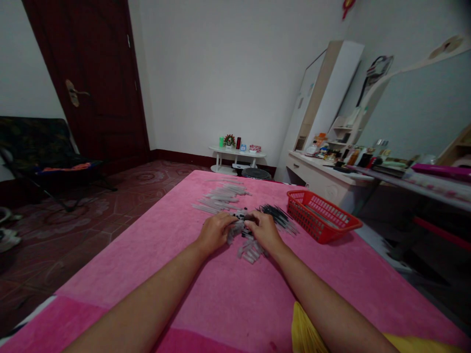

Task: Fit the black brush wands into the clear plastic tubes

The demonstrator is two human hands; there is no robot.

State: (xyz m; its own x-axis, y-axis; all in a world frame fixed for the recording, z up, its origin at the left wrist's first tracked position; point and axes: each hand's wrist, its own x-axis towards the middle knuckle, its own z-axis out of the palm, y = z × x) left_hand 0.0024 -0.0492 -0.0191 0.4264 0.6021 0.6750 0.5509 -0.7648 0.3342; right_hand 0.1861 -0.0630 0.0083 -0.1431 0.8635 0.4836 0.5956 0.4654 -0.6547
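Over the middle of the pink cloth (206, 289), my left hand (215, 230) is closed with its fingertips at a small pile of black and clear pieces (240, 214). Facing it, my right hand (265, 228) pinches at the same pile. What either hand holds is too small and hidden to name. Short clear plastic pieces (251, 251) lie just below, between the hands. Beyond my left hand, long clear tubes (221, 198) are spread side by side. Thin dark sticks resembling pen refills (277, 218) form a bundle beyond my right hand.
A red plastic basket (320, 220) stands at the table's right side with thin pieces inside. Yellow fabric (307, 331) lies under my right forearm. A white dresser (324, 176) stands right, a folding chair (40, 152) left, and a small white stand (237, 153) behind.
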